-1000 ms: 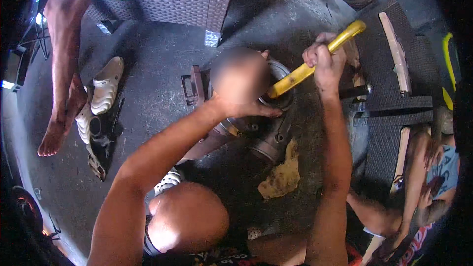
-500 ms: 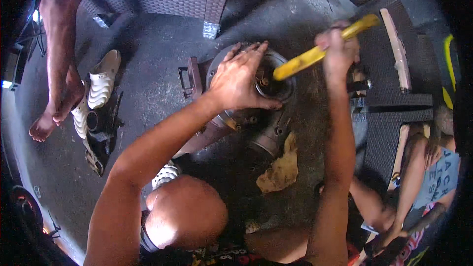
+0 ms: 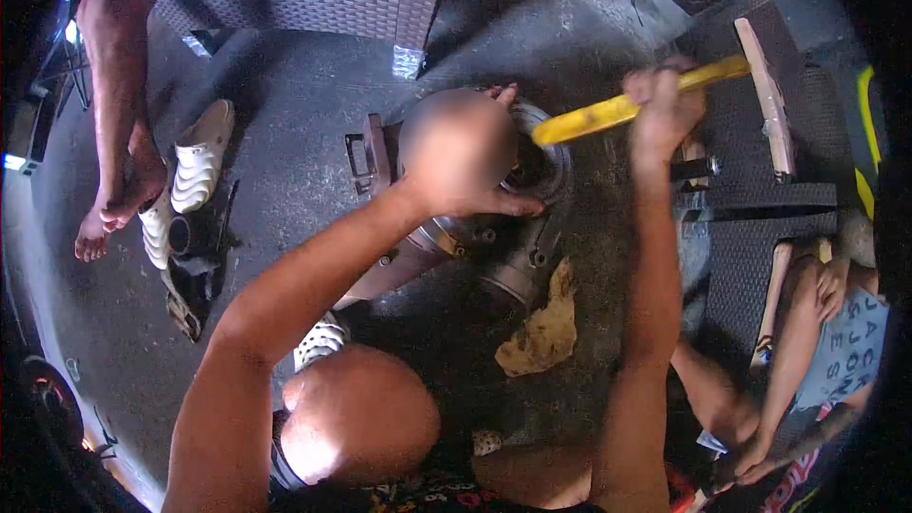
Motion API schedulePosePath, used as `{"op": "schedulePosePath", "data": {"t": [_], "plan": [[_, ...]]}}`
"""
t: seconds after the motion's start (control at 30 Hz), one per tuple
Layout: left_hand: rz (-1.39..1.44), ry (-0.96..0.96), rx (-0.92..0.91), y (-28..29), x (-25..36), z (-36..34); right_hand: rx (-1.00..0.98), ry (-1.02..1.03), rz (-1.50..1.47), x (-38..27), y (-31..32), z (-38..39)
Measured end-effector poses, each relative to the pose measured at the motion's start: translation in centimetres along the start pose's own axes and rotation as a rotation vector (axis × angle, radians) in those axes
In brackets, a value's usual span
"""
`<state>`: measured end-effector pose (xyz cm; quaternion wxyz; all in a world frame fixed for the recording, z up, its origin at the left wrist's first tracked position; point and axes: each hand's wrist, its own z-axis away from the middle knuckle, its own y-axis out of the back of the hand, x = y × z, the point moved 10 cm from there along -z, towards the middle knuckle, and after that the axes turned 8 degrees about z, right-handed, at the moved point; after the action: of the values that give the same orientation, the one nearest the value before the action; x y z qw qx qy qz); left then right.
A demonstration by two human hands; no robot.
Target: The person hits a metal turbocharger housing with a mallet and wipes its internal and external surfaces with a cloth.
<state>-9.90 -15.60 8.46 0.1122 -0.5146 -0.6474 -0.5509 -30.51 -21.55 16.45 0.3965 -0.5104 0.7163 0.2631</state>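
A round dark metal machine housing (image 3: pixel 475 236) with bolts and a short pipe stub (image 3: pixel 513 271) sits on the floor in front of me. My left hand (image 3: pixel 459 152) lies over its top, thumb stretched along the near rim; part of this hand is blurred, but a few fingertips show apart at the far side. To the right, my right hand (image 3: pixel 667 114) is closed around a long yellow bar-shaped tool (image 3: pixel 589 121). The tool's left end hangs over the housing's ringed opening (image 3: pixel 540 166). Whether it touches the rim I cannot tell.
A torn tan scrap (image 3: pixel 540 337) lies near the pipe stub. White clogs (image 3: pixel 204 157) and dark parts (image 3: pixel 185 237) are at the left, beside a person's bare legs (image 3: pixel 119 104). Woven panels (image 3: pixel 750 228) and another person's arm (image 3: pixel 793 332) are at the right.
My right hand and the yellow tool have shifted slightly to the right, and the tool lies flatter. My left hand stays on the housing.
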Motion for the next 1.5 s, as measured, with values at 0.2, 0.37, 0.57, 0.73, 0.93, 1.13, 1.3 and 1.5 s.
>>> {"op": "schedulePosePath", "data": {"t": [0.2,0.37,0.57,0.73,0.93,1.13,1.3,1.5], "plan": [[-0.018,0.016,0.010,0.1,-0.4,0.4,-0.005,-0.017,0.024,-0.7,-1.1,0.4],[-0.034,0.040,-0.005,0.2,-0.5,0.6,-0.040,0.054,0.003,-1.7,-2.1,0.4],[-0.015,0.009,0.020,0.3,-0.1,0.4,-0.161,0.176,0.102,-3.5,-3.6,2.2],[0.004,0.006,0.054,0.5,-0.4,0.4,-0.153,0.006,0.120,-1.7,-3.3,3.0],[0.028,-0.005,0.042,0.5,-0.2,0.5,-0.252,-0.043,0.094,-0.7,-4.3,3.5],[0.015,0.014,-0.008,-0.2,-0.2,0.5,-0.230,-0.076,0.176,0.1,-2.9,2.0],[0.007,0.024,-0.019,0.3,-0.1,0.7,-0.275,-0.063,0.244,-1.1,-3.8,3.0],[0.017,0.000,0.043,0.5,-0.6,0.6,0.245,0.241,1.112,0.7,10.8,-0.5]]}}
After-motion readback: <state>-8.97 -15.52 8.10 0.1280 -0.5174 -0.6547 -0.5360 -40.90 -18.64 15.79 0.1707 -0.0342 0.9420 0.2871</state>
